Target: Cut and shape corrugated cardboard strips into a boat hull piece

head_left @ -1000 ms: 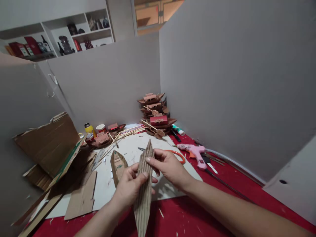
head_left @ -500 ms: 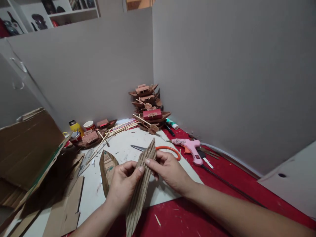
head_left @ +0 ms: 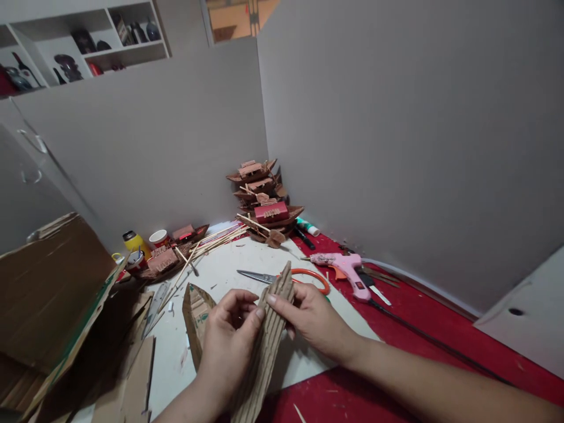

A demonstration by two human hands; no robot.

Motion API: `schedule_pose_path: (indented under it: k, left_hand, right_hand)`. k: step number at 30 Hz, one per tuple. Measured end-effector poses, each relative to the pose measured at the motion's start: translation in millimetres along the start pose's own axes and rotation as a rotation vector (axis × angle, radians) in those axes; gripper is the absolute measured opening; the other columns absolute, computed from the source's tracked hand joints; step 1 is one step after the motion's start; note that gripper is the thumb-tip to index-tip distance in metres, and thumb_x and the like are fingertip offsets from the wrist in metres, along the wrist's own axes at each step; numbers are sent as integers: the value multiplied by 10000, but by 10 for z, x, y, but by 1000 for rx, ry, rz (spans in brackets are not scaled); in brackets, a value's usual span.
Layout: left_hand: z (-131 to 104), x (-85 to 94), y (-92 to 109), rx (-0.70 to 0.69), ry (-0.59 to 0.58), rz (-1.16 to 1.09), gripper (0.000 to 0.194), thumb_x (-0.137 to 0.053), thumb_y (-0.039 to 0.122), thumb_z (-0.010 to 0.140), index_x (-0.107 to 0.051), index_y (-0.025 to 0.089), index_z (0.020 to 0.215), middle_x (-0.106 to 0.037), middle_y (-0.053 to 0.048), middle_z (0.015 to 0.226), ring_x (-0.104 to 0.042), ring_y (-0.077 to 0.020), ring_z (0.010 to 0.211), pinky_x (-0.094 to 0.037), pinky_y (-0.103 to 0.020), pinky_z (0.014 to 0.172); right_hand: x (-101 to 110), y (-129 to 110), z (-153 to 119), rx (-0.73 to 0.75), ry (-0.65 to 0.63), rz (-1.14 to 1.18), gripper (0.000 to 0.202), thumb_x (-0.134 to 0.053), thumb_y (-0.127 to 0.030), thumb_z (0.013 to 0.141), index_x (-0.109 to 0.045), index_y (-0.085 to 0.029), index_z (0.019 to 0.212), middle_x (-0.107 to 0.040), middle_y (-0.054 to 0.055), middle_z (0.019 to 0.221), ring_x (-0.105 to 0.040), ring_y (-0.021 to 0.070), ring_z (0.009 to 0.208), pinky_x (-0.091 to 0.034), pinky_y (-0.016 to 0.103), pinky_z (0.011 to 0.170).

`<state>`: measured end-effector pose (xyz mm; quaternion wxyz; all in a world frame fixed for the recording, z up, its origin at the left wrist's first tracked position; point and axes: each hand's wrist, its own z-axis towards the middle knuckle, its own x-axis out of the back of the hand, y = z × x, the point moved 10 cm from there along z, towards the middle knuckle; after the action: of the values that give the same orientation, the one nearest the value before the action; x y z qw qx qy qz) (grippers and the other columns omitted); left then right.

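A long strip of corrugated cardboard (head_left: 269, 341), ridges showing, slants up between both hands. My left hand (head_left: 233, 341) grips its left edge, thumb on top and fingers curled. My right hand (head_left: 315, 320) pinches the strip near its upper end, with the thumb on the ridged face and the fingers behind. Just left of my left hand lies a cardboard boat hull (head_left: 194, 311), partly hidden by that hand. Beyond the strip rest scissors with orange handles (head_left: 324, 283), their blades pointing left and partly covered by the strip.
A pink glue gun (head_left: 346, 270) lies on the red cloth (head_left: 409, 329) at the right, its cord trailing. Finished model boats (head_left: 271, 212) are stacked in the corner. Thin sticks (head_left: 220, 241), a yellow bottle (head_left: 136, 244) and a large cardboard box (head_left: 48, 294) occupy the left.
The camera view has tilted up slightly, so the table scene sits lower. Both hands still hold the cardboard strip, with my left fingers lifted a little more off its edge.
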<state>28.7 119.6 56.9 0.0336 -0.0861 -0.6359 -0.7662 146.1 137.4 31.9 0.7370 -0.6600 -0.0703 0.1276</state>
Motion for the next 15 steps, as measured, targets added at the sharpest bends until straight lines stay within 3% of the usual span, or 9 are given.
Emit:
schedule_pose_path:
  k: [4,9,15]
  left_hand:
    - [-46,1,38,-94,-3,106,124,-624,266,802,-594,178,884,-638,-13,770,-587,-134,709,-465,-230,650]
    - [-142,-12,261,-337,8,311,67,-585,199,839,-618,206,896,-657,3,799,-616,-116,736,-481,-208,669]
    - [-261,-113,497,-647,-23,460,260,-586,60,814,-614,208,1026,-702,-22,887,-645,-120,800,-503,-223,738]
  right_hand:
    - [-7,-8,-3,-6,-5,24,367,-603,-481,782,-578,-118,727,-534,-24,548,-445,57,409,-368,167,367]
    - [-35,-16,-29,-10,-42,88,424,-602,-541,766,-564,-123,709,-550,-21,556,-479,60,425,-401,163,386]
    - [-14,-1,-48,-33,-25,83,452,-601,-570,751,-549,-126,677,-538,-22,542,-470,63,424,-397,169,389]
